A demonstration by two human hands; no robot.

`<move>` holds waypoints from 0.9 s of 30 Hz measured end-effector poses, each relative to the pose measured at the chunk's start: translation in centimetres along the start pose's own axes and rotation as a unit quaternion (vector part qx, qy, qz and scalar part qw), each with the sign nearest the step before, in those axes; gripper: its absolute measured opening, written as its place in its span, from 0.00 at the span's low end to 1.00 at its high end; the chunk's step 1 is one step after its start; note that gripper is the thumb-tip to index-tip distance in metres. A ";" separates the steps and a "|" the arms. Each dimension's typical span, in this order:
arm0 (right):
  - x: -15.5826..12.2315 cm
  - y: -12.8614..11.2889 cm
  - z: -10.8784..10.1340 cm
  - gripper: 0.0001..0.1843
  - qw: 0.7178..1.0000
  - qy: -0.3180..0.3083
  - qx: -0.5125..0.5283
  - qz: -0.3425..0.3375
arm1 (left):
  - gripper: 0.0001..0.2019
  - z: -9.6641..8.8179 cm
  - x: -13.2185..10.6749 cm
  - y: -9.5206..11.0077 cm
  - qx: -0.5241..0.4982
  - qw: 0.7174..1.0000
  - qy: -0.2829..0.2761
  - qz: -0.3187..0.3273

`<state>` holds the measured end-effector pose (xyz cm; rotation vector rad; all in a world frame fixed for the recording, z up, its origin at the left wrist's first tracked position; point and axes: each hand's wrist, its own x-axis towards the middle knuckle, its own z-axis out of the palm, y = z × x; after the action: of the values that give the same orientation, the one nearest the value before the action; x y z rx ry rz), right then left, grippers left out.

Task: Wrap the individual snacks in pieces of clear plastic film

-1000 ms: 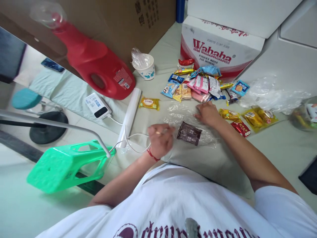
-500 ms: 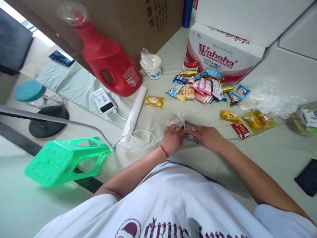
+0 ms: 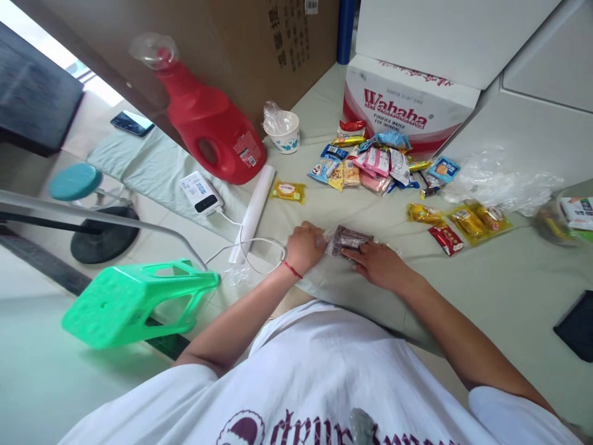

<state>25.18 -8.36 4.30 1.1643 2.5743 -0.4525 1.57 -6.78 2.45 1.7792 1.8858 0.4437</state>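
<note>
A clear plastic bag (image 3: 330, 238) lies on the cloth in front of me, with brown-wrapped snack packets (image 3: 353, 237) inside it. My left hand (image 3: 303, 248) is closed on the bag's left end, its fingertips partly hidden. From the other side my right hand (image 3: 380, 264) rests over the packets' lower right part, with the index finger stretched along the wrapper and the thumb lower down. Some clear film shows beyond its knuckles. Farther off sit a yellow snack packet (image 3: 288, 191) and a pile of mixed snack packets (image 3: 373, 162).
Behind the pile stands a Wahaha carton (image 3: 403, 111). To the left are a red jug (image 3: 217, 133), a paper cup (image 3: 286, 141), a white roll (image 3: 252, 213) and a cabled power bank (image 3: 201, 191). Crumpled plastic (image 3: 504, 179) and yellow packets (image 3: 479, 222) lie right; a green stool (image 3: 139, 303) tips left.
My hands have moved apart, left hand leftward and right hand slightly right. The brown packets between them are now more exposed, with the bag stretched flatter. The camera view has shifted slightly.
</note>
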 end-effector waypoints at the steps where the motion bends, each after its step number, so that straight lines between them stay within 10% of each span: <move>1: 0.1 0.0 0.1 0.29 1.000 0.004 0.010 -0.001 | 0.05 -0.1 -0.1 0.8 -0.017 1.000 -0.026 0.002; 6: 0.2 -0.1 1.1 0.24 0.997 0.056 0.055 -0.020 | 0.15 1.4 -0.1 4.5 -0.193 0.971 -0.138 -0.013; 11: -1.5 1.3 2.2 0.20 0.956 0.170 0.227 -0.071 | 0.14 3.6 -0.6 6.2 -0.038 0.995 -0.078 0.044; 15: -2.8 2.8 3.5 0.25 0.892 0.325 0.222 0.221 | 0.17 4.3 -1.0 5.7 0.030 0.999 0.009 0.023; 18: -2.9 2.6 4.3 0.27 0.891 0.280 0.154 0.321 | 0.31 4.6 -0.4 5.0 0.037 0.997 0.054 -0.027; 22: -2.9 1.0 4.0 0.09 0.905 0.240 0.157 0.312 | 0.20 4.7 0.1 4.7 0.021 0.999 0.034 0.000; 27: -2.7 -1.1 2.5 0.14 0.865 0.229 0.326 0.305 | 0.10 5.5 -1.8 6.2 -0.054 0.994 0.042 0.079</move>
<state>26.39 -11.87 3.25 2.4733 2.2160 -1.0265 9.83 -8.56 1.68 1.8714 1.7470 0.6758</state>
